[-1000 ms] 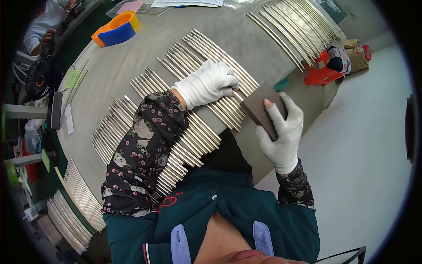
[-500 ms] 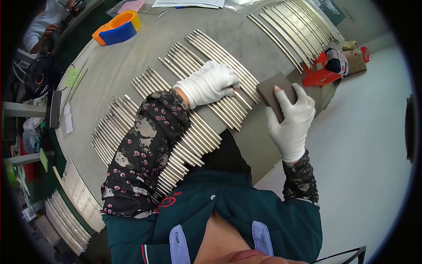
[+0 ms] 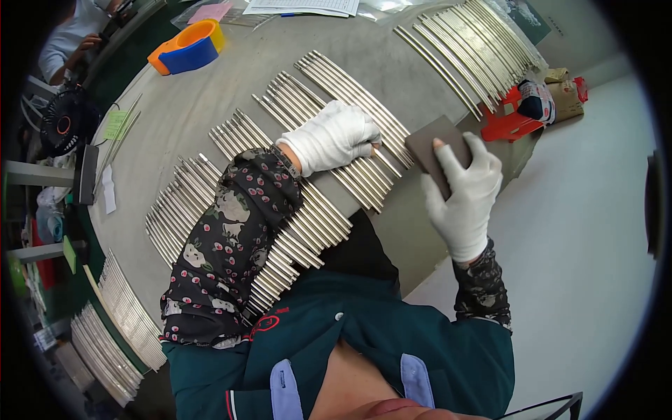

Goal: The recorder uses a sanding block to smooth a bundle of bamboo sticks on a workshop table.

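Observation:
My left hand [image 3: 336, 135], in a white glove with bare fingertips, is closed on a metal rod [image 3: 387, 162] amid the rows on the table. Its forearm, in a dark flowered sleeve, crosses over several rods. My right hand [image 3: 467, 196], gloved the same way, grips a grey-brown rectangular block [image 3: 437, 143], which looks like a sanding block. That block is beside the right ends of a group of rods [image 3: 357, 98]; whether it touches them I cannot tell. More silvery rods [image 3: 315, 217] lie in slanting groups below and left of my left hand.
Another batch of rods [image 3: 469, 45] lies at the far right, near a red box [image 3: 511, 119]. An orange and blue ring-shaped tape roll [image 3: 185, 47] stands at the far left, with papers [image 3: 301, 5] behind. A fan [image 3: 64, 124] and more rods [image 3: 129, 308] are left; a person [image 3: 70, 42] is beyond.
The block in my right hand has shifted slightly left, toward the rod ends. My left hand keeps its place and its hold.

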A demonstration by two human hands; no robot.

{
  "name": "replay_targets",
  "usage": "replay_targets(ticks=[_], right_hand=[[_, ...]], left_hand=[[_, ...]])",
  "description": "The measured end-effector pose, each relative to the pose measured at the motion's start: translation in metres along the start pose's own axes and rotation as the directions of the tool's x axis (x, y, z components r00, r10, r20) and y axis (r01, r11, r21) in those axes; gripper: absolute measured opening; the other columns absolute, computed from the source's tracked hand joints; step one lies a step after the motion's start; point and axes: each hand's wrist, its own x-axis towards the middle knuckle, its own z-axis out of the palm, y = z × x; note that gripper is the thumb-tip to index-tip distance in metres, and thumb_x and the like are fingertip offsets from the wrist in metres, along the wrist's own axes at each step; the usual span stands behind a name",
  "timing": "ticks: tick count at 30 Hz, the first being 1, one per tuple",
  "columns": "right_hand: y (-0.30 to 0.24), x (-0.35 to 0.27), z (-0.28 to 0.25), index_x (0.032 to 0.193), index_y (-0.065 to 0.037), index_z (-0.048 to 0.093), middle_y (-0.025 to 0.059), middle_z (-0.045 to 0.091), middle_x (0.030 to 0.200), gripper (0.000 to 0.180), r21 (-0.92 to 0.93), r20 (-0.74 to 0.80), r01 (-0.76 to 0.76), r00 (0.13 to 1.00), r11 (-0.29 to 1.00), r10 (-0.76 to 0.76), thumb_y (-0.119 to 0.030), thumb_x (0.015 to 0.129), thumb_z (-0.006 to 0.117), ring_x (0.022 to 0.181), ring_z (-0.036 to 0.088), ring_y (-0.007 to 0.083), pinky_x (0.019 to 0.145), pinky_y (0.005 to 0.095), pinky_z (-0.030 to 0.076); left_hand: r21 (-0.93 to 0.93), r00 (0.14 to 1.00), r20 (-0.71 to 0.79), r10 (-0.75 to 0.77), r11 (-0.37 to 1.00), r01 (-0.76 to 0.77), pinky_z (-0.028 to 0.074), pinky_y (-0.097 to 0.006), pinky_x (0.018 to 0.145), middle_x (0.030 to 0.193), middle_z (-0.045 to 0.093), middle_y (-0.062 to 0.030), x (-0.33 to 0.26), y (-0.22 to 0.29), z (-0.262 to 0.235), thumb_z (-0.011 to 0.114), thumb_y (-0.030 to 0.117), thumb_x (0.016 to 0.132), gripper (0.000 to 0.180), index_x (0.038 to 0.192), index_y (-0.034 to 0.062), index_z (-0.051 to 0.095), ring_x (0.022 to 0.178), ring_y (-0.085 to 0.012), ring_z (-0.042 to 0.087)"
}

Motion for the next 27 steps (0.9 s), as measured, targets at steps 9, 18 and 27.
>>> replay_targets(ticks=[9,18,27], right_hand=[[-0.012,-0.014,-0.008,0.112,-0.012,0.063,0.0208,0.049,0.124,0.048,0.323,0.143,0.104,0.977,0.941,-0.157,-0.012,0.065,0.071,0.106,0.048,0.0373,0.093,0.0451,0.039],[0.036,-0.038,0.016,0.111,-0.012,0.063,0.0179,0.050,0.120,0.047,0.194,-0.071,-0.168,0.980,0.966,0.185,-0.013,0.065,0.072,0.103,0.047,0.0357,0.091,0.0431,0.040],[0.038,-0.051,0.023,0.112,-0.012,0.062,0.0183,0.050,0.121,0.051,0.285,-0.012,-0.198,0.978,0.938,0.210,-0.013,0.063,0.073,0.104,0.047,0.0358,0.091,0.0439,0.040]], left_hand=[[-0.012,1.000,0.029,0.004,1.000,-0.003,0.047,-0.038,0.075,0.081,0.065,-0.0073,0.001,0.000,0.003,0.063,0.025,0.082,0.016,0.084,0.0092,0.066,0.081,-0.0270,0.062],[0.191,0.981,-0.148,0.126,0.977,-0.096,0.047,-0.037,0.073,0.083,0.063,-0.0048,0.008,0.015,0.004,0.071,0.017,0.073,0.015,0.082,0.0083,0.063,0.084,-0.0264,0.060],[0.507,0.987,-0.005,-0.163,0.850,0.143,0.022,-0.051,0.111,0.144,0.038,-0.0129,0.016,0.003,0.011,0.053,0.038,0.090,0.051,0.135,0.0164,0.047,0.137,-0.0322,0.029]])
